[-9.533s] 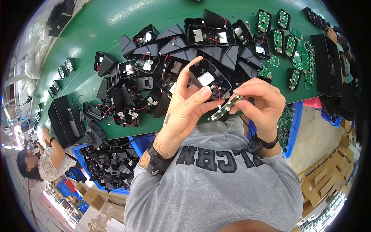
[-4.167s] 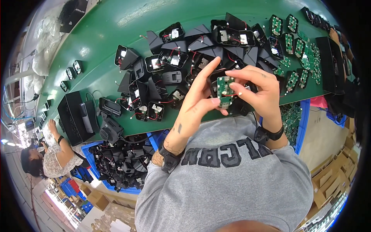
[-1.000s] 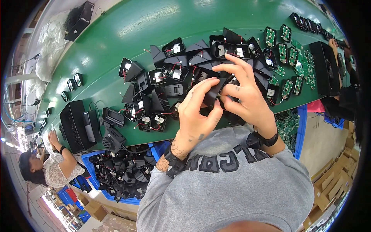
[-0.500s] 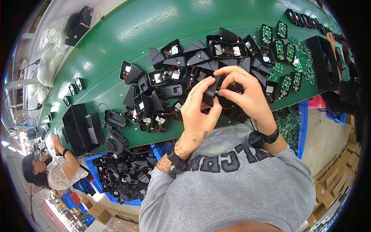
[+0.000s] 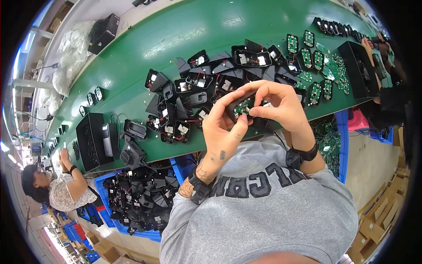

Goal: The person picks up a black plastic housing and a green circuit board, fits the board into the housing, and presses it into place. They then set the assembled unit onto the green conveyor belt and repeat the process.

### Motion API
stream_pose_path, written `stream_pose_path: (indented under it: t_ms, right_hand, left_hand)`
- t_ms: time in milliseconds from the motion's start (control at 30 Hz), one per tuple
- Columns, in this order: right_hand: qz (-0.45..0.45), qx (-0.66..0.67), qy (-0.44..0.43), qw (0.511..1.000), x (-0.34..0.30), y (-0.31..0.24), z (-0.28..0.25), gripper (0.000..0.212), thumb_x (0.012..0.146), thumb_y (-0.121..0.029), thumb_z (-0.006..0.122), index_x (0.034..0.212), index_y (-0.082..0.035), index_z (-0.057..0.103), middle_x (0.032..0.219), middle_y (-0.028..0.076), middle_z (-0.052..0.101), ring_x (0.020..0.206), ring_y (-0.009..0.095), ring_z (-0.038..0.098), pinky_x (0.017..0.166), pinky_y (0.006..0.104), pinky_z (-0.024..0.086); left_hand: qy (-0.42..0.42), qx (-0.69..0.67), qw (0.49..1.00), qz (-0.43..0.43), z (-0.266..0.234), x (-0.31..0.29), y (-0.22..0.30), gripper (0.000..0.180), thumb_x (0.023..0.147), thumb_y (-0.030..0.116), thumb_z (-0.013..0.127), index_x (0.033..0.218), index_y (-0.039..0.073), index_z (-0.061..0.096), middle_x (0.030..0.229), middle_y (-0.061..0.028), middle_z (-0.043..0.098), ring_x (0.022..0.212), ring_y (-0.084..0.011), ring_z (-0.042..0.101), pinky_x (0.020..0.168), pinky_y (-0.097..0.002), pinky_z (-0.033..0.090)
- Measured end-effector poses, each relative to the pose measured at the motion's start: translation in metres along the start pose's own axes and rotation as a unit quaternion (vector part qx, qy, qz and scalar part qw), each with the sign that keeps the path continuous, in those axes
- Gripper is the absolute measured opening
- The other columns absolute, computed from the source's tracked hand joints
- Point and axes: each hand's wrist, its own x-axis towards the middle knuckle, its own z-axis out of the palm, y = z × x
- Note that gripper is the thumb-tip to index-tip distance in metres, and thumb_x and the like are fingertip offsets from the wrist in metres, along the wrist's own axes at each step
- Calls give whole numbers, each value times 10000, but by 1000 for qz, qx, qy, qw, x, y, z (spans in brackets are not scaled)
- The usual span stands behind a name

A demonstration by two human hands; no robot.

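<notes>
Between my hands, above the near edge of the green table, is a black plastic housing with a green circuit board in its open face. My left hand grips the housing, its thumb on the board's lower edge and its fingers along the top. My right hand has thumb and index finger pinched at the board's right side; what lies between those fingertips is too small to make out. Beyond my hands spreads a heap of black housings, several with white parts and red wires.
Black housings with circuit boards stand at the right, beside loose boards and a black box. A blue crate of black parts sits below the table's left side. Other people work at both ends. A black bin stands at left.
The housing has turned, so its open face with the circuit board now shows where its black side was seen before. My right fingers stay at the board's side. The view has shifted slightly.
</notes>
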Motion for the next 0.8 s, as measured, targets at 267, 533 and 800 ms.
stream_pose_path:
  t_ms: [267, 533, 800]
  right_hand:
    - [-15, 45, 11, 999, -19, -6, 16, 237, 711, 75, 729, 745, -59, 537, 1209, 191, 615, 1116, 241, 583, 959, 365, 453]
    - [-287, -379, 42, 879, 0, -32, 11, 263, 651, -54, 800, 901, -91, 728, 1066, 78, 671, 993, 267, 626, 846, 375, 495]
    - [-281, -467, -8, 838, 9, -27, 18, 185, 716, -101, 772, 889, -118, 710, 940, 6, 663, 992, 249, 624, 856, 403, 492]
  left_hand:
    - [21, 140, 982, 123, -3, -23, -4, 439, 754, -47, 641, 1188, 9, 613, 1039, -91, 649, 845, -107, 655, 689, -241, 546]
    - [-138, -48, 972, -184, -32, 35, 32, 353, 871, 58, 530, 1215, -15, 559, 994, -124, 664, 722, -203, 707, 576, -261, 566]
    - [-276, -17, 906, -319, -66, 81, 26, 323, 889, 118, 545, 1185, -6, 589, 940, -107, 684, 656, -200, 703, 551, -247, 560]
